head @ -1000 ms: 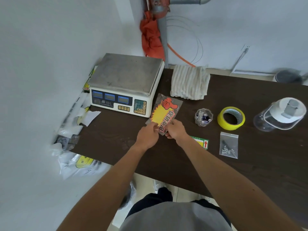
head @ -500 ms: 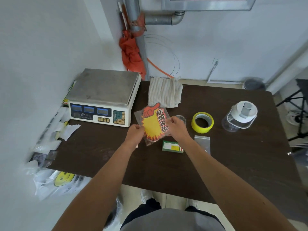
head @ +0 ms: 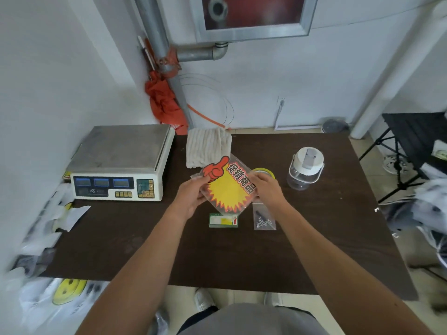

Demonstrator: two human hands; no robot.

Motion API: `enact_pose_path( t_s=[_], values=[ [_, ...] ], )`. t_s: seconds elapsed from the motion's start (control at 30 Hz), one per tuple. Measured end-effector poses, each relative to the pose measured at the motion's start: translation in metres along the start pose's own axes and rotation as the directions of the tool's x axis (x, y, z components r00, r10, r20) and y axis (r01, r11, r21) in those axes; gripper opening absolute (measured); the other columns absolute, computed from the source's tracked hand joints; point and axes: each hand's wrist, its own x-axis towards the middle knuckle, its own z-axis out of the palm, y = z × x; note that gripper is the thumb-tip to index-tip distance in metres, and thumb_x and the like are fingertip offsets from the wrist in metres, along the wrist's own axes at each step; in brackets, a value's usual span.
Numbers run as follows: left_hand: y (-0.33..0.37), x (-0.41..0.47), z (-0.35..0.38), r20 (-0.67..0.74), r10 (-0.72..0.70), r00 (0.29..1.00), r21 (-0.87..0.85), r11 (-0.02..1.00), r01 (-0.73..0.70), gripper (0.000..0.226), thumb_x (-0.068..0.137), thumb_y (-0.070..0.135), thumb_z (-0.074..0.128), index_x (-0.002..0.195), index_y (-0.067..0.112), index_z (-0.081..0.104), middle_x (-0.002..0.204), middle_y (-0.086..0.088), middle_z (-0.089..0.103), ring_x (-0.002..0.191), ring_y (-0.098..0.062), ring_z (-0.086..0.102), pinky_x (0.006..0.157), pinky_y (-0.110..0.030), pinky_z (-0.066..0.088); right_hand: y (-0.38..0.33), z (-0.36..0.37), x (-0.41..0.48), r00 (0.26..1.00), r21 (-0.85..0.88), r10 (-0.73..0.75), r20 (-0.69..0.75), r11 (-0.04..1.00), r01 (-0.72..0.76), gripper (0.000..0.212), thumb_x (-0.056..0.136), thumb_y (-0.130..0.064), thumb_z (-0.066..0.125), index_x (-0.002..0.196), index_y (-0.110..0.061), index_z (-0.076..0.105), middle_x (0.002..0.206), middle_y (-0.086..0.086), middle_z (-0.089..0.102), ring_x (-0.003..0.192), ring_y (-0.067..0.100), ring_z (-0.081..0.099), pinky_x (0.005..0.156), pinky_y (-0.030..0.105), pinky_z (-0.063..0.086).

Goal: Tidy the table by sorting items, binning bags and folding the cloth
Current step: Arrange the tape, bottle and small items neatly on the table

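Both the left hand (head: 191, 197) and right hand (head: 266, 189) pinch opposite edges of a bagged sign (head: 227, 187) above the dark table (head: 217, 257), scale (head: 121, 163) to their left, white walls beyond, tape (head: 264, 170) mostly hidden behind the right.

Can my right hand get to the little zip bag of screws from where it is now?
Probably, once freed: the right hand grips the yellow sign pack with the left hand. The zip bag lies on the table close by that wrist, nothing on top.

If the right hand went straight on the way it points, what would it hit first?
The right hand holds the packet; beyond that, probably the cloth, though depth is unclear.
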Motion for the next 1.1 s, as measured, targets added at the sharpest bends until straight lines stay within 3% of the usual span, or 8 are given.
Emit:
enact_pose_path(
  t_s=[0.17, 0.27, 0.43, 0.57, 0.7, 0.83, 0.97, 1.1],
  values=[
    [-0.005, -0.006, 0.028, 0.081, -0.003, 0.997, -0.010, 1.000, 0.004, 0.008, 0.098, 0.019, 0.063, 0.105, 0.016, 0.065, 0.084, 0.000, 0.071, 0.080, -0.016, 0.068, 0.083, -0.034, 0.054, 0.014, -0.033, -0.006, 0.995, 0.194, 0.102, -0.012, 0.976, -0.098, 0.018, 0.095, -0.025, 0.066, 0.100, -0.009, 0.070, 0.087, 0.008, 0.077, 0.073, 0.014, 0.072, 0.071, 0.033, 0.058],
    [-0.013, -0.005, 0.042, 0.152, -0.014, 0.988, 0.014, 1.000, 0.012, 0.014, 0.098, 0.018, 0.062, 0.112, 0.015, 0.061, 0.097, -0.004, 0.073, 0.082, -0.016, 0.073, 0.095, -0.037, 0.053, 0.025, -0.051, -0.012, 0.990, 0.273, 0.142, 0.013, 0.952, -0.140, 0.013, 0.093, -0.020, 0.066, 0.099, -0.009, 0.067, 0.079, 0.004, 0.070, 0.066, 0.013, 0.068, 0.064, 0.029, 0.055],
    [-0.031, -0.002, 0.071, 0.218, -0.071, 0.973, 0.134, 0.990, 0.042, 0.018, 0.098, 0.012, 0.064, 0.115, 0.010, 0.062, 0.099, -0.009, 0.077, 0.085, -0.020, 0.076, 0.095, -0.038, 0.055, 0.053, -0.079, -0.019, 0.978, 0.203, 0.207, 0.027, 0.957, -0.208, 0.014, 0.091, -0.006, 0.060, 0.103, -0.012, 0.067, 0.093, 0.009, 0.070, 0.083, 0.019, 0.068, 0.081, 0.038, 0.061],
    [-0.044, -0.008, 0.094, 0.252, -0.135, 0.958, 0.369, 0.929, 0.034, 0.012, 0.094, 0.014, 0.071, 0.093, 0.009, 0.060, 0.097, -0.013, 0.079, 0.089, -0.019, 0.078, 0.099, -0.038, 0.055, 0.073, -0.114, -0.027, 0.959, 0.179, 0.275, -0.075, 0.949, -0.258, 0.020, 0.090, -0.002, 0.054, 0.105, -0.009, 0.067, 0.088, 0.006, 0.068, 0.072, 0.015, 0.067, 0.059, 0.028, 0.056],
    [-0.063, -0.011, 0.119, 0.261, -0.166, 0.951, 0.518, 0.855, 0.007, 0.005, 0.096, 0.010, 0.068, 0.092, 0.007, 0.066, 0.080, -0.005, 0.079, 0.074, -0.015, 0.076, 0.074, -0.024, 0.060, 0.095, -0.151, -0.028, 0.931, 0.159, 0.322, -0.170, 0.942, -0.297, 0.026, 0.090, 0.000, 0.050, 0.110, -0.007, 0.064, 0.089, 0.007, 0.066, 0.072, 0.016, 0.065, 0.055, 0.027, 0.056],
    [-0.083, -0.008, 0.146, 0.269, -0.182, 0.946, 0.633, 0.774, -0.031, 0.011, 0.098, 0.008, 0.063, 0.100, 0.000, 0.070, 0.088, -0.011, 0.078, 0.075, -0.019, 0.073, 0.085, -0.033, 0.059, 0.110, -0.180, -0.023, 0.901, 0.126, 0.310, -0.303, 0.950, -0.284, 0.027, 0.093, -0.006, 0.051, 0.117, -0.011, 0.062, 0.103, 0.009, 0.068, 0.084, 0.019, 0.067, 0.068, 0.035, 0.057],
    [-0.100, -0.008, 0.172, 0.274, -0.211, 0.938, 0.714, 0.699, -0.051, 0.010, 0.099, 0.015, 0.064, 0.094, 0.007, 0.070, 0.086, -0.005, 0.076, 0.069, -0.012, 0.071, 0.072, -0.024, 0.054, 0.118, -0.203, -0.019, 0.883, 0.032, 0.248, -0.399, 0.966, -0.257, 0.030, 0.098, -0.013, 0.050, 0.126, -0.013, 0.061, 0.110, 0.005, 0.067, 0.096, 0.022, 0.068, 0.085, 0.045, 0.059],
    [-0.117, -0.007, 0.190, 0.257, -0.223, 0.940, 0.786, 0.615, -0.069, 0.012, 0.101, 0.016, 0.060, 0.100, 0.006, 0.068, 0.089, -0.006, 0.075, 0.067, -0.010, 0.069, 0.058, -0.015, 0.047, 0.124, -0.220, -0.021, 0.869, -0.041, 0.223, -0.441, 0.963, -0.267, 0.030, 0.099, -0.018, 0.050, 0.127, -0.015, 0.060, 0.104, 0.000, 0.067, 0.094, 0.019, 0.066, 0.085, 0.044, 0.059]
  ],
)
